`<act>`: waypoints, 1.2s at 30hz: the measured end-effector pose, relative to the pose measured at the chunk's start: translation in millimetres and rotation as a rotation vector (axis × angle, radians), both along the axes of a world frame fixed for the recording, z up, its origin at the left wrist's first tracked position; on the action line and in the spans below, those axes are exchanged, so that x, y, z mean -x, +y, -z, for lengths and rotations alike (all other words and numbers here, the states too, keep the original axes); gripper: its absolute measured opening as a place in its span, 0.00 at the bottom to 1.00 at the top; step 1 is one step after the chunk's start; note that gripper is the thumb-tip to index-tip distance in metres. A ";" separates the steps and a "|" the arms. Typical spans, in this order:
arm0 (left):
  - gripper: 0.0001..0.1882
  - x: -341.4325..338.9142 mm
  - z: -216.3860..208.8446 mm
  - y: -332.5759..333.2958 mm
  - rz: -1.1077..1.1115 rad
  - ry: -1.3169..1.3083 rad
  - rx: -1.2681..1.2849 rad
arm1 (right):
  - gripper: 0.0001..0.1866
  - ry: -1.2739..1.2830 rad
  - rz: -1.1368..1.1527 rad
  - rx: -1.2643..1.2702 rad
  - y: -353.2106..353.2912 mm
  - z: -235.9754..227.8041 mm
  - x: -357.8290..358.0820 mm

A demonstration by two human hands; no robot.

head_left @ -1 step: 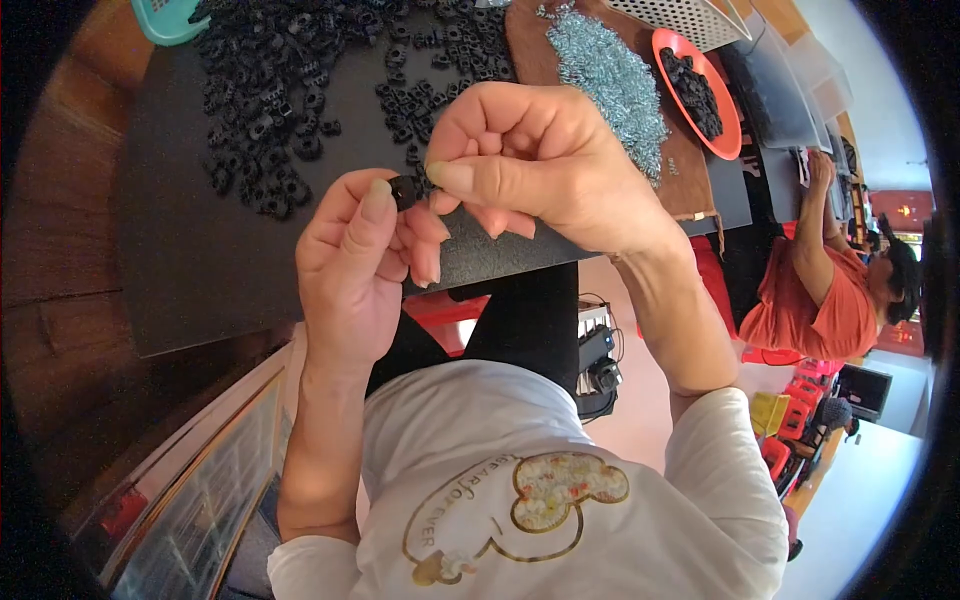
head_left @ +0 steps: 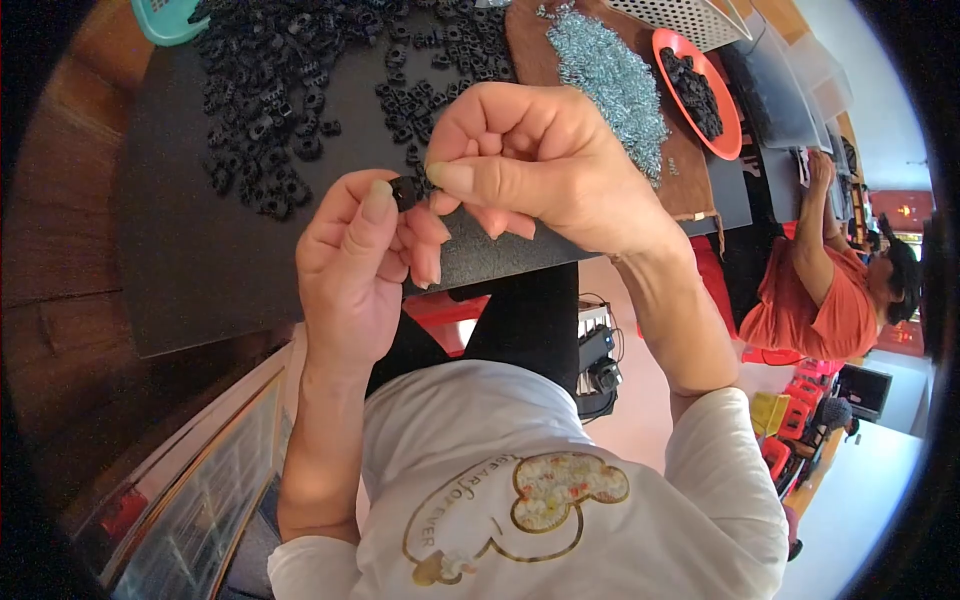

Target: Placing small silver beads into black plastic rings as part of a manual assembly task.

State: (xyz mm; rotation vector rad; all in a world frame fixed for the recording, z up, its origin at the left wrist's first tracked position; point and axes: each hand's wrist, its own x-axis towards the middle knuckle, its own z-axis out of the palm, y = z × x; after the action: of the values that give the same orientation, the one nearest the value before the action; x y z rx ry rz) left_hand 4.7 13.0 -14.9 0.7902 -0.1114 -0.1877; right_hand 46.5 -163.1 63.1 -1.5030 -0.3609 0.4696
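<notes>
My left hand (head_left: 350,270) pinches a small black plastic part (head_left: 404,192) between thumb and fingers, held above the near edge of the black mat (head_left: 200,260). My right hand (head_left: 530,160) meets it from the right, with thumb and forefinger closed on the same part and the other fingers curled. Whether something else is in the right fingers is hidden. A loose pile of similar black parts (head_left: 270,100) lies on the mat just beyond both hands.
A heap of small silvery metal pieces (head_left: 610,75) lies on a brown board, beside an orange plate (head_left: 735,135) of black parts. A teal basket (head_left: 160,20) is at the far left and a white perforated tray (head_left: 690,15) at the far right. Another person in an orange shirt (head_left: 820,300) sits to the right.
</notes>
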 end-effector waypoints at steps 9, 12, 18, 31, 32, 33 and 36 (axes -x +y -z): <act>0.12 2.0 -9.6 -0.9 -0.025 0.017 -0.092 | 0.05 -0.028 -0.003 0.076 -0.4 0.8 2.1; 0.12 3.6 -10.6 -0.6 -0.035 0.018 -0.123 | 0.05 -0.040 0.002 0.103 0.5 -0.6 4.7; 0.09 2.5 -3.9 3.4 0.014 -0.035 -0.121 | 0.05 -0.091 0.016 0.173 -1.6 -4.0 8.3; 0.10 3.9 -9.0 -6.6 -0.062 0.031 -0.182 | 0.06 -0.146 0.054 0.166 -3.1 1.6 15.8; 0.10 4.1 -8.8 -6.3 -0.057 0.023 -0.179 | 0.06 -0.145 0.054 0.166 -3.2 0.8 16.3; 0.10 4.4 -8.6 -6.1 -0.052 0.015 -0.176 | 0.05 -0.148 0.057 0.183 -3.0 -0.4 16.9; 0.10 5.5 -12.3 -7.5 -0.074 0.048 -0.181 | 0.04 -0.222 0.078 0.221 -2.0 3.1 18.9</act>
State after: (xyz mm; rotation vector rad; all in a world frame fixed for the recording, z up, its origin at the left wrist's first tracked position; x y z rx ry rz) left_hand -0.8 5.5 -2.6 0.9677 -0.0195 -0.1476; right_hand 27.7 -165.0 60.0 -1.7843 -0.4323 0.2873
